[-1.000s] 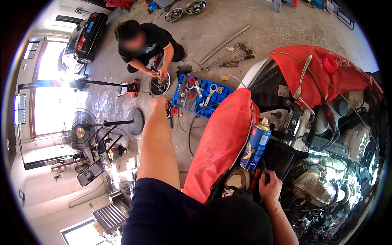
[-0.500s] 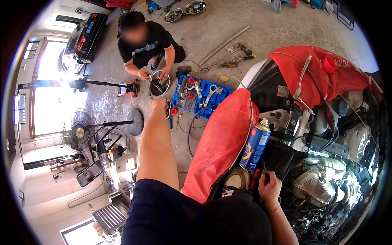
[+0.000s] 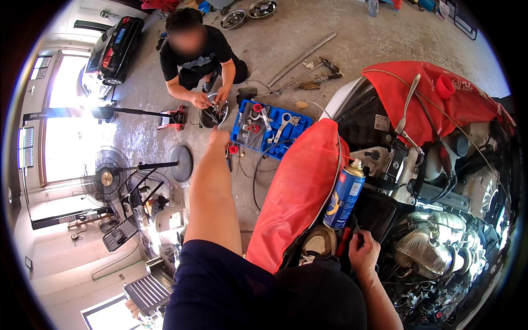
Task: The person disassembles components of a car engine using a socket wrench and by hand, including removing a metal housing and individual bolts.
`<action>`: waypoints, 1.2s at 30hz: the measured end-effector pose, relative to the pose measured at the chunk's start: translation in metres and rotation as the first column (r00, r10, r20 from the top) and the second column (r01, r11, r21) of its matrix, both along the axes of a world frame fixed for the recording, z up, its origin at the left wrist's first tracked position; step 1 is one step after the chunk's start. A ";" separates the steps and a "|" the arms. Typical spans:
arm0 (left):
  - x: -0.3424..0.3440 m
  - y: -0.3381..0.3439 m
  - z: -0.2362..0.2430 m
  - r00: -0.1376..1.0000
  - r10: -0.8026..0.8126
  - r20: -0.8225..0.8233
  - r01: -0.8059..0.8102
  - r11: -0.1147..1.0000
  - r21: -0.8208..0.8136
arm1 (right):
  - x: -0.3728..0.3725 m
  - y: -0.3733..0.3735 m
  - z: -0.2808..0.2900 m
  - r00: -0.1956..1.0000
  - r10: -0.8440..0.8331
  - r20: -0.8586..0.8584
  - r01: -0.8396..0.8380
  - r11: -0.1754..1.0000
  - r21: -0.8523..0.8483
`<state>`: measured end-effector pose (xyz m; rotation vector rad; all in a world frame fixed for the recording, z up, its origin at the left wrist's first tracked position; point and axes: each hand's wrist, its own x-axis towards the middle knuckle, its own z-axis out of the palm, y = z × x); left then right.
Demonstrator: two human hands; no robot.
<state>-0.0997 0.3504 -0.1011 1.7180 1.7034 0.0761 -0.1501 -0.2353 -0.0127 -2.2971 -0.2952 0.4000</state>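
Observation:
My left arm stretches far forward, and my left hand [image 3: 220, 137] hangs just short of a metal bowl [image 3: 221, 120]. A finger seems to point toward the bowl; I see nothing held in that hand. My right hand [image 3: 364, 253] rests low at the engine bay's edge, fingers curled, what they hold hidden. Close beside it are a red handle [image 3: 344, 242] and an upright blue spray can [image 3: 344, 195] with a yellow top. Across from me a squatting person [image 3: 201, 55] in black has both hands over the bowl, handling small metal parts in it.
A blue tool case [image 3: 300, 127] lies open beside the bowl. Red covers [image 3: 297, 192] drape the car's fender, next to the exposed engine [image 3: 434, 242]. A standing fan [image 3: 107, 177] is at left, a red jack [image 3: 174, 117] near the person. Metal bars [image 3: 302, 59] lie on the floor.
My left hand has shifted slightly right, beside the bowl's near rim. The other person's hands have moved a little within the bowl area. My right hand has stayed put.

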 end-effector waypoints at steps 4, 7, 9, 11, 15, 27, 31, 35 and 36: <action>0.009 -0.012 -0.010 0.981 -0.195 -0.018 0.189 0.969 -0.161 | 0.000 -0.001 -0.002 1.000 0.002 0.003 -0.002 1.000 -0.009; 0.014 -0.018 -0.012 0.973 -0.229 -0.037 0.218 0.957 -0.192 | 0.000 0.000 -0.001 1.000 -0.008 0.019 0.008 1.000 -0.002; 0.020 -0.025 -0.016 0.968 -0.246 -0.050 0.231 0.952 -0.200 | 0.002 -0.002 -0.002 1.000 -0.012 0.024 0.012 1.000 -0.022; 0.027 -0.035 -0.021 0.930 -0.354 -0.102 0.334 0.926 -0.174 | 0.003 -0.006 -0.005 1.000 -0.020 0.024 0.021 0.999 -0.036; 0.020 0.013 -0.015 0.979 0.089 -0.185 -0.036 0.962 0.270 | -0.002 0.002 0.000 1.000 -0.009 -0.013 0.009 1.000 0.006; 0.072 0.058 0.012 0.804 0.339 0.488 -0.404 0.914 0.030 | 0.002 -0.004 -0.005 1.000 -0.014 0.009 0.014 1.000 -0.020; 0.031 0.108 0.054 0.902 0.193 0.385 -0.343 0.863 0.371 | -0.008 0.019 0.004 0.999 0.004 -0.038 -0.002 0.998 0.067; 0.093 -0.100 0.046 0.763 -0.122 0.635 -0.062 0.964 0.260 | 0.006 -0.011 0.000 1.000 0.017 -0.004 -0.017 0.999 -0.051; 0.111 -0.154 0.073 0.825 -0.267 0.498 0.093 0.933 0.347 | 0.012 -0.018 0.008 1.000 -0.022 0.013 0.023 0.998 -0.053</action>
